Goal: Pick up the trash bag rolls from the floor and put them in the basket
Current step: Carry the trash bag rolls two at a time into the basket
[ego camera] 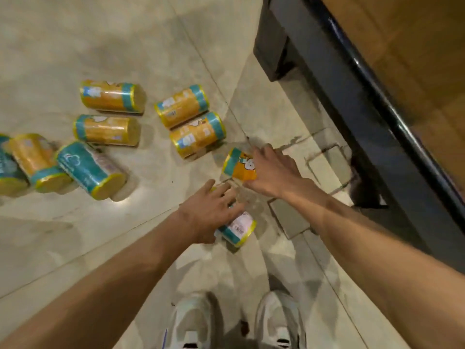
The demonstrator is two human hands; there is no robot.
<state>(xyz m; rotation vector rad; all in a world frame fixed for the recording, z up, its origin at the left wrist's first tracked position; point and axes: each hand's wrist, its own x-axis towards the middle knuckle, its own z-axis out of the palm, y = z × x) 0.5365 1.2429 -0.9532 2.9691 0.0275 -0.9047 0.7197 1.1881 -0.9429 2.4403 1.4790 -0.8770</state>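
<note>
- so both arms are reaching down to the tiled floor (105,46); the right hand (273,172) sits on an orange roll (239,166) with a teal band, fingers curled over its right part, so that grip looks clamped on it; the roll pokes out to the left of the palm, teal end toward the upper left
- that orange roll's long axis runs roughly left to right, tipped a bit; its right end is hidden under the hand, so can't say more about that end
- the left hand (208,212) is spread over a pale pink roll (237,229); fingers bend down around its upper part, so the grip looks closed on it, though whether it's lifted off the floor I can't tell
- the pink roll's long axis runs diagonally, with the yellow-rimmed end pointing lower right, sticking out past the fingers
- the two held rolls are near each other but apart
- further up-left, a pair of orange rolls (191,119) lie side by side, touching, both angled up to the right
- left of those, two more orange rolls (110,112) lie about horizontal, one above the other, flat ends facing right
- a teal roll (88,170) lies on a diagonal, yellow end toward the lower right; just beside it, more rolls at the left edge, partly cut off
- white sneakers (236,323) at the bottom; dark furniture base (327,96) on the right
</note>
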